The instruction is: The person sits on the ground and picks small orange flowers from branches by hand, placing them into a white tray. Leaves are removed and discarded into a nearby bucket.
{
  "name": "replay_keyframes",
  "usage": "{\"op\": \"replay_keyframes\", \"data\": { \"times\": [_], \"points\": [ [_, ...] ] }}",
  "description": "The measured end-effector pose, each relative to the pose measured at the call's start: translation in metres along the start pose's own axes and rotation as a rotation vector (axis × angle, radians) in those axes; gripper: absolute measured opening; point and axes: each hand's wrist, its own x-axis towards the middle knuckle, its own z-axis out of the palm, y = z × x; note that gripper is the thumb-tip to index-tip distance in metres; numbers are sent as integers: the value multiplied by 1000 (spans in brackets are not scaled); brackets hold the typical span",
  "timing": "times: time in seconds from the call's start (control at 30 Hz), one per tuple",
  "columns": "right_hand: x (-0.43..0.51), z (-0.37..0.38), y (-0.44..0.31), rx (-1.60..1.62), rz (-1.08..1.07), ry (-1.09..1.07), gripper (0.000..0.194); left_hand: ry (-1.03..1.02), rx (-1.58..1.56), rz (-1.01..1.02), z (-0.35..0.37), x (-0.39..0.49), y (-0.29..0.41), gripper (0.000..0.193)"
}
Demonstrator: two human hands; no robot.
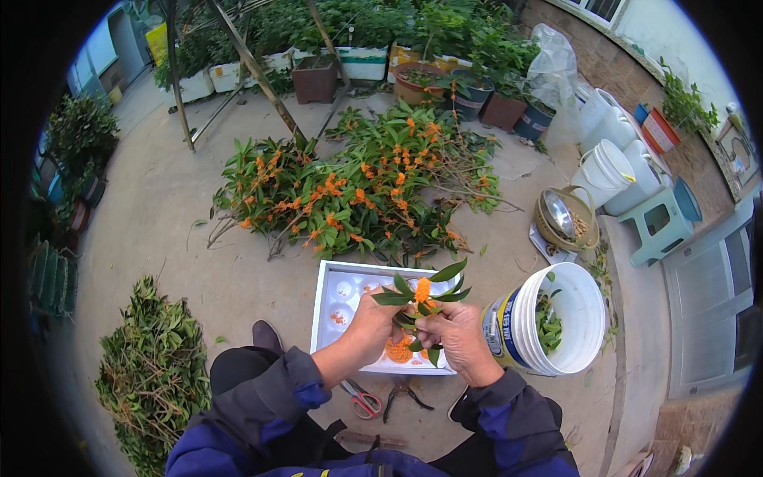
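Observation:
Between both hands is a leafy sprig with orange osmanthus-like blossoms [422, 290], held above a white tray. My left hand [371, 322] grips it from the left, its fingertips partly hidden by leaves. On the other side, my right hand [458, 335] pinches the sprig low, near its green leaves. Beneath them the white tray [322, 298] has round hollows, and a heap of loose orange blossoms [398, 352] lies at its near side. Scissors with red-and-grey handles [365, 403] and dark-handled pruning shears [405, 396] lie on the ground just in front of the tray.
A pile of flowering branches [357, 191] spreads beyond the tray. To the right stands a white bucket [581, 334] with leaves inside. Stripped leafy branches [152, 369] are heaped at left. A basket [587, 238], a green stool [656, 223] and potted plants line the edges.

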Motion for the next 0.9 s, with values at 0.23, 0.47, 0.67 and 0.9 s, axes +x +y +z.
{"op": "replay_keyframes", "data": {
  "times": [0.23,0.47,0.67,0.9],
  "points": [
    [0,-4,-6,-12,-32,39,19,-95,293,71,6,-2,16,20],
    [3,-6,-2,-31,-64,33,15,-171,565,355,3,-3,9,20],
    [-1,-4,-5,-24,-50,42,13,-73,366,173,14,-5,8,14],
    [0,-2,-5,-29,-17,17,12,-66,96,152,9,-4,-4,11]
  ]
}}
